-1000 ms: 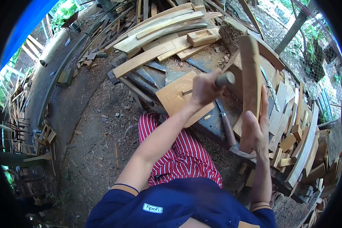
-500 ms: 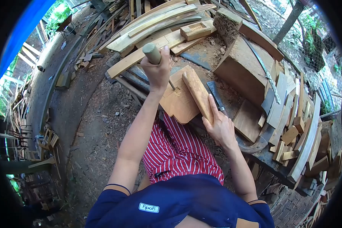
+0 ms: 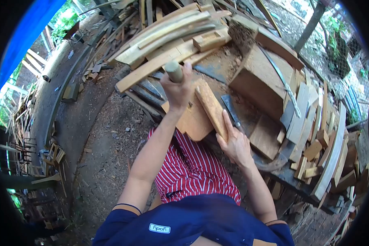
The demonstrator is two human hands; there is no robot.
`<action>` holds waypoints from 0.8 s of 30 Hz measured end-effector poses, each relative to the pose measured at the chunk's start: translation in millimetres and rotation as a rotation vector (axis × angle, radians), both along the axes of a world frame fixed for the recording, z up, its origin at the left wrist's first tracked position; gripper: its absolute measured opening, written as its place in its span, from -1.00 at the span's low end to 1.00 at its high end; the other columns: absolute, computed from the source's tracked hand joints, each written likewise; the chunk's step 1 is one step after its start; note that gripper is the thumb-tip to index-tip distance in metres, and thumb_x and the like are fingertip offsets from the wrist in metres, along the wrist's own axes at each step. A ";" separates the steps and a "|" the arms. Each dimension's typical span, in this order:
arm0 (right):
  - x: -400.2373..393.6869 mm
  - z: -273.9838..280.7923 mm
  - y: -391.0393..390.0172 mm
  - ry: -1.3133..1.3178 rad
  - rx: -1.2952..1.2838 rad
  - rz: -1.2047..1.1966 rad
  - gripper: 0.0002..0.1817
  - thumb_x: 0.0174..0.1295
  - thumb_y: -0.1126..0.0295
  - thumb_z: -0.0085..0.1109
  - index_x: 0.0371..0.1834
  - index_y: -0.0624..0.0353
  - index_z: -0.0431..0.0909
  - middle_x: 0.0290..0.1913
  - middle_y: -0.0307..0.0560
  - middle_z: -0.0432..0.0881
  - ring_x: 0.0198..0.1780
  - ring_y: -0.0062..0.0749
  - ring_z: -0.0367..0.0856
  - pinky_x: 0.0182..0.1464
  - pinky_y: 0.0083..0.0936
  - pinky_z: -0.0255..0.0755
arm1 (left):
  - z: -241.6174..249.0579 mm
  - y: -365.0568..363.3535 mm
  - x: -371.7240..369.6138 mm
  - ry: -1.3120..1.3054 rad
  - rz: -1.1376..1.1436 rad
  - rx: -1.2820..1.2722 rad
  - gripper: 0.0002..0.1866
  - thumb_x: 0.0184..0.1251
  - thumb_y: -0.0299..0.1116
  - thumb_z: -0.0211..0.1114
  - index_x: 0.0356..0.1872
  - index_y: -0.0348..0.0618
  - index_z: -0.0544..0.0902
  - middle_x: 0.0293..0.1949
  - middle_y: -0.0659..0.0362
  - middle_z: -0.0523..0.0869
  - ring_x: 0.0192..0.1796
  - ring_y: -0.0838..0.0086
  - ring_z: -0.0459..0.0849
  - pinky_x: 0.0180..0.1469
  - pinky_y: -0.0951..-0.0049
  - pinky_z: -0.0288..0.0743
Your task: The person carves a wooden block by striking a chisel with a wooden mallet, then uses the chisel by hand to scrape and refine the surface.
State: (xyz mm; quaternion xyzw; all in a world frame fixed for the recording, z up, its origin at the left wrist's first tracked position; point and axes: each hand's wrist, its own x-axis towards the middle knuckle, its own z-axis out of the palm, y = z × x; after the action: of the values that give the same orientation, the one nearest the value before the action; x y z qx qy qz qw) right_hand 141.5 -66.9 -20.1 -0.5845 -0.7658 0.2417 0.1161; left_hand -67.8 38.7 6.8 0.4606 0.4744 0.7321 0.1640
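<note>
My left hand [image 3: 177, 93] is closed around the pale greenish handle of a chisel [image 3: 174, 71], held upright over a flat wooden board [image 3: 193, 123]. The chisel's blade is hidden behind the hand. A small dark notch shows in the board beside my left hand. In my right hand [image 3: 235, 146] is the near end of a long wooden block [image 3: 211, 107], slanting over the board's right side. Just right of the block lies a dark flat-bladed tool [image 3: 229, 107], apart from both hands.
Curved lengths of wood [image 3: 168, 35] are stacked at the back of the bench. A large wooden block [image 3: 260, 76] stands at right, with a long thin blade-like strip [image 3: 281, 78] on it. Offcuts [image 3: 313, 149] crowd the far right. Chips litter the ground [image 3: 110, 135].
My left hand and the chisel have moved right, now covering part of the board. The board has shifted slightly left and toward me. My right hand keeps its grip on the wooden block.
</note>
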 end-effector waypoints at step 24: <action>27.5 79.6 -10.1 0.842 0.178 -0.323 -0.13 0.24 0.23 0.13 0.60 0.07 -0.05 0.13 0.21 0.54 -0.06 -0.12 0.64 0.00 -0.27 0.55 | -10.2 -23.4 44.9 0.399 -0.249 0.146 -0.83 0.17 -0.47 0.41 -0.49 -0.18 0.56 -0.63 0.09 0.56 -0.62 0.30 0.61 -0.55 0.36 0.42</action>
State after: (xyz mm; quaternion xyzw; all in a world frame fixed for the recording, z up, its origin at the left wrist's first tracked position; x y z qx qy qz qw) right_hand 169.0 -77.0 59.5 -0.5349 -0.5688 0.3703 0.5033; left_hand -22.9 15.3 -3.4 0.6615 0.3827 0.6332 0.1223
